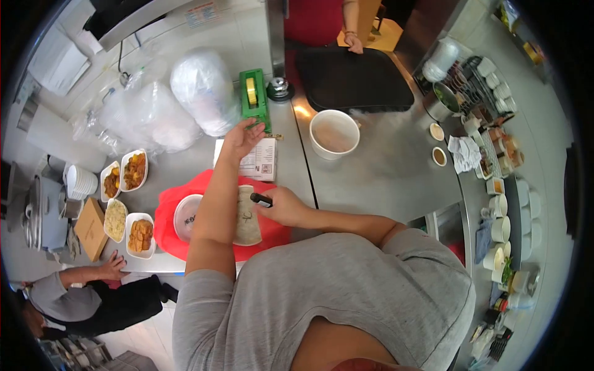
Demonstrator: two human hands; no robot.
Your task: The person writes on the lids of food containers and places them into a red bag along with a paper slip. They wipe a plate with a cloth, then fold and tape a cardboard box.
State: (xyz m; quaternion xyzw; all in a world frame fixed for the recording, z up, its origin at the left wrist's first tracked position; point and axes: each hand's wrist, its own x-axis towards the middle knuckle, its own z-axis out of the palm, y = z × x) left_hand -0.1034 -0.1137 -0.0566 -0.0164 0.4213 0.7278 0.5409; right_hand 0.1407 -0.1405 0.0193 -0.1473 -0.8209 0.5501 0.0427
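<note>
A black marker (261,200) is gripped in my right hand (284,208), above a whitish packet or lid (247,222) with handwriting on it. Beside that, partly covered by my left forearm, sits a round white lid (185,216) with dark writing. Both rest on a red plastic bag (167,210). My left hand (243,139) is stretched forward, fingers loosely apart and holding nothing, at the near end of a green tape dispenser (260,108) with yellow tape. Under that hand's wrist lies a printed order pad (265,161).
Left are several food trays (140,237), a brown box (91,229) and plastic bags (204,93). A white tub (334,148) and black tray (352,77) stand ahead. One person's hand (353,43) touches the tray; another person (68,297) is lower left.
</note>
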